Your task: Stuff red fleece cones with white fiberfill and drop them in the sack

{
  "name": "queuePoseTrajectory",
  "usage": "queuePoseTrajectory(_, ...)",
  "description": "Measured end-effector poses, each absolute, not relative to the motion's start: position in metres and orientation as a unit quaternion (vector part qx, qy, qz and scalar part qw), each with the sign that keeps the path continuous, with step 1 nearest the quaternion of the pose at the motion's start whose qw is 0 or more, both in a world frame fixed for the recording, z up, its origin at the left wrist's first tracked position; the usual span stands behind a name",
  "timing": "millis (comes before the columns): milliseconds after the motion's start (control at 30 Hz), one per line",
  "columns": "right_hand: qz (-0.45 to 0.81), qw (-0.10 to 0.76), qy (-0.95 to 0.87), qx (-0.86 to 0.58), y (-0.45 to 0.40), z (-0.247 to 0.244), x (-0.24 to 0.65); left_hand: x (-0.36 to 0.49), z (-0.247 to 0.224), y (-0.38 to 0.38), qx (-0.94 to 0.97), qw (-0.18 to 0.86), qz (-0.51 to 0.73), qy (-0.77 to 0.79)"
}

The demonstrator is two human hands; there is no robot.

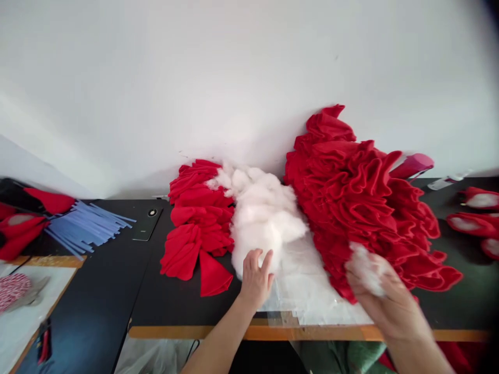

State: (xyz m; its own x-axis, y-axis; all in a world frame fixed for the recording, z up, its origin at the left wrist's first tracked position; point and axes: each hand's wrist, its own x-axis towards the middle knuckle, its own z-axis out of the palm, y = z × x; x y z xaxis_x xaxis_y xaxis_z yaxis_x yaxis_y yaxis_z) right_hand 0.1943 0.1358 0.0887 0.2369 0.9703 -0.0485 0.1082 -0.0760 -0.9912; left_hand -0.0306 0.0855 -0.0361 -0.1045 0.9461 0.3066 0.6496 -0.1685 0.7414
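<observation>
Your left hand is resting open, fingers spread, against the white fluffy polyester stuffing mound just ahead of the grip; your right hand is clutching a white stuffing tuft, wrist angled, just below the ruffled red fabric heap.

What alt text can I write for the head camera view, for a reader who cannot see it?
A person's right hand grips a tuft of white stuffing, while the left hand touches a large mound of white stuffing on a clear plastic sheet. Ruffled red fabric lies on both sides, on a black table.
</observation>
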Motion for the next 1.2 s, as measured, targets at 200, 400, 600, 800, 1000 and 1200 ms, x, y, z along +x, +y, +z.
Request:
queuePoseTrajectory(200, 0.685, 0.400, -0.259, -0.552, 0.085, 0.083, 0.185, -0.109, -0.071, 0.013, 0.611, 0.065, 0.306, 0.728)
queuePoseTrajectory(400, 0.770, 0.313, -0.195, -0.522, 0.044, 0.037, 0.107, -0.151, -0.086, 0.015, 0.612, 0.081, 0.286, 0.733)
queuePoseTrajectory(600, 0.720, 0.304, -0.358, -0.511, 0.037, 0.033, 0.057, -0.112, -0.029, 0.007, 0.625, 0.103, 0.334, 0.698)
queuePoseTrajectory(800, 0.492, 0.315, -0.584, -0.564, 0.040, 0.042, 0.041, -0.071, 0.029, -0.010, 0.602, 0.193, 0.484, 0.605)
queuePoseTrajectory(1000, 0.370, 0.404, -0.644, -0.534, 0.019, 0.061, 0.051, -0.075, 0.038, -0.004, 0.591, 0.183, 0.497, 0.609)
queuePoseTrajectory(1200, 0.397, 0.358, -0.656, -0.532, 0.024, 0.057, 0.044, -0.058, 0.049, -0.014, 0.640, 0.273, 0.501, 0.514)
